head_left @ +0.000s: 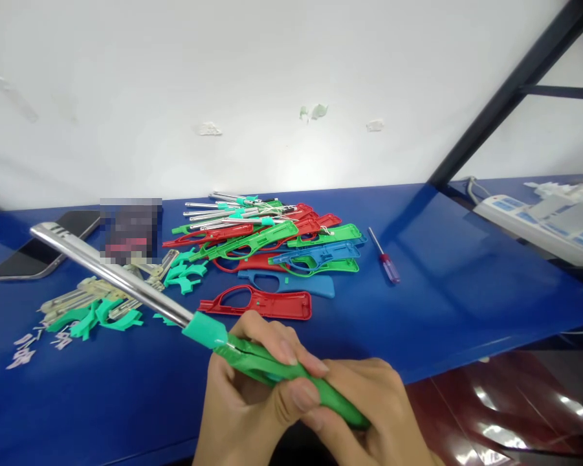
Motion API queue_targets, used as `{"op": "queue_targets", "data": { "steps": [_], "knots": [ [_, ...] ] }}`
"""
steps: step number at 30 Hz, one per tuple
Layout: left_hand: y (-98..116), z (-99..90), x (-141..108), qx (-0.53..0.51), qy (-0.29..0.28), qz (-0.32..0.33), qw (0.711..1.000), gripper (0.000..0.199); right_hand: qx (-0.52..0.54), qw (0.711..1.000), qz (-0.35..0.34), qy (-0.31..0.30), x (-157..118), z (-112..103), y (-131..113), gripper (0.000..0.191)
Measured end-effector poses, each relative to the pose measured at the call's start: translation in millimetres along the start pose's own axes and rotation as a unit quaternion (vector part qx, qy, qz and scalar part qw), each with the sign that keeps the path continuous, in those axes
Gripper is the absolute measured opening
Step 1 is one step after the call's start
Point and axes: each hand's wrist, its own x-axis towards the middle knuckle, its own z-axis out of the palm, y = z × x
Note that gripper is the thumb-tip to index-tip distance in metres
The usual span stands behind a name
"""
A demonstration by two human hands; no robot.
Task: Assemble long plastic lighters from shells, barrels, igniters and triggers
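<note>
A green gas lighter [245, 362] with a long silver metal tube [121, 278] and a teal collar [204, 331] is held above the table's front edge, its tube pointing to the upper left. My left hand [252, 395] wraps round the handle near the trigger opening, thumb and fingers pressed on it. My right hand [369, 401] is closed on the handle's rear end, touching the left fingertips. A narrow dark seam shows along the handle's upper edge near the collar. The trigger area is partly hidden by my fingers.
On the blue table [369, 323] lie a pile of red, green and blue handle shells [281, 305], several metal tubes [218, 217], teal triggers [182, 277], small metal parts [23, 353] and a purple screwdriver [391, 268]. A phone [39, 255] lies at the left, a black frame [495, 103] stands at the right.
</note>
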Motion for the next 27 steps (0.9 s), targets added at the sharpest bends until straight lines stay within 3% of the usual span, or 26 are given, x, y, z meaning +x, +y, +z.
{"op": "queue_targets", "data": {
  "steps": [5, 14, 20, 27],
  "knots": [
    [1, 0.0, -1, 0.018, 0.021, 0.019, 0.999, 0.032, 0.017, 1.0, -0.009, 0.015, 3, 2, -3, 0.058],
    [2, 6.0, -2, -0.055, -0.029, -0.006, 0.998, 0.017, 0.038, 0.999, -0.005, 0.033, -1, 2, 5, 0.047],
    [6, 3.3, -6, 0.0, 0.083, 0.042, 0.996, 0.023, 0.065, 0.995, -0.014, 0.07, 6, 4, 1, 0.053],
    [7, 0.3, -3, -0.009, 0.058, 0.05, 0.997, 0.023, 0.011, 0.996, -0.043, 0.082, 4, 2, 8, 0.05]
  ]
}}
